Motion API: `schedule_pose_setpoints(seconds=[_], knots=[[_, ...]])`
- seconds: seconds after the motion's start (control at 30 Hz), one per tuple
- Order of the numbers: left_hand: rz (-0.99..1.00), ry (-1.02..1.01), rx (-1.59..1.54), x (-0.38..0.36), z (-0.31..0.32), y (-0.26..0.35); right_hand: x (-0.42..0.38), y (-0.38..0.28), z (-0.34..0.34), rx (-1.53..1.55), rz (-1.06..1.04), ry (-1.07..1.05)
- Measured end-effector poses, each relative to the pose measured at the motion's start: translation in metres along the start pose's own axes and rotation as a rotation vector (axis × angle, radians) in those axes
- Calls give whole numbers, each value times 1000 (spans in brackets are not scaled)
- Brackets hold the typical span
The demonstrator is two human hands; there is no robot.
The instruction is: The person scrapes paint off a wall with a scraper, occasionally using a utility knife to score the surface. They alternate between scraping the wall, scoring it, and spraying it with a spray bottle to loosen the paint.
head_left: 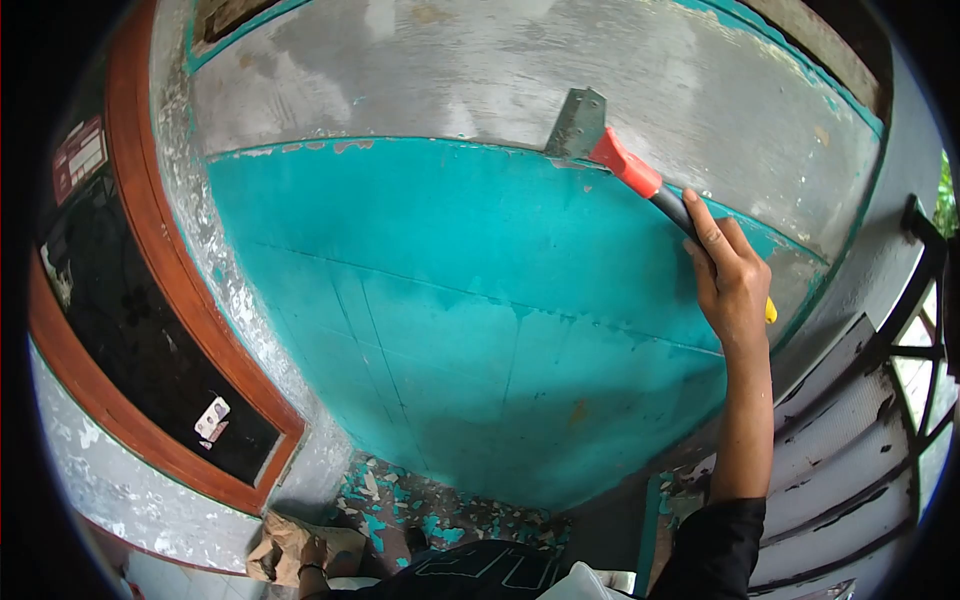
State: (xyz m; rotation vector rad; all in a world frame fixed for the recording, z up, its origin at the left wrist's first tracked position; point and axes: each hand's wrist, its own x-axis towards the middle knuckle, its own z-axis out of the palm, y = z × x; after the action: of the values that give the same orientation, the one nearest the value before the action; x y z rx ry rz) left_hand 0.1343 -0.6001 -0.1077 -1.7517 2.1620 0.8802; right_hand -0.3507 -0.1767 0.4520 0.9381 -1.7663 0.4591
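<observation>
My right hand [733, 268] is closed around the dark handle of a paint scraper [625, 165]. The scraper has a red collar, a yellow handle end and a wide grey metal blade. Its blade lies against the wall panel, at the line where bare grey surface [430, 85] meets turquoise paint [440, 220]. Chipped paint edges show along that line. Low at the left, my left hand [313, 553] is beside or over crumpled brown paper [275, 548], with a dark band at the wrist. Its fingers are too small and hidden to make out.
A window with a brown wooden frame [190, 270] and dark glass is on the left. Turquoise paint flakes [430, 525] litter the floor below. At the right stand a black metal railing [935, 270] and pale slatted panels [840, 440].
</observation>
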Motion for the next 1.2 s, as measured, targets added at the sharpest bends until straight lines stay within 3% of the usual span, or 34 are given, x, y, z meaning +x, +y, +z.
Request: schedule_pose_setpoints(seconds=[0.13, 0.23, 0.4, 0.5, 0.57, 0.83, 0.93, 1.03, 1.2], knots=[[-22, -91, 114, -12, -1, 13, -5, 2, -4, 7, -29, -11], [30, 68, -33, -9, 13, -9, 2, 5, -9, 26, -39, -16], [-113, -81, -24, -66, -22, 17, 6, -13, 17, 25, -31, 10], [46, -92, 45, -70, -16, 17, 1, -15, 13, 21, -29, -5], [-90, -45, -60, -72, -19, 25, -4, -16, 1, -31, -43, -31], [-84, -51, -27, -36, 35, -57, -13, 1, 9, 41, 73, -2], [-76, -129, 31, -58, 14, -37, -10, -5, 12, 37, -26, -15], [-77, -82, 8, -41, 2, -19, 7, -14, 13, 44, -74, -22], [-93, -39, -11, -53, -11, 8, 10, -13, 14, 55, 6, -44]])
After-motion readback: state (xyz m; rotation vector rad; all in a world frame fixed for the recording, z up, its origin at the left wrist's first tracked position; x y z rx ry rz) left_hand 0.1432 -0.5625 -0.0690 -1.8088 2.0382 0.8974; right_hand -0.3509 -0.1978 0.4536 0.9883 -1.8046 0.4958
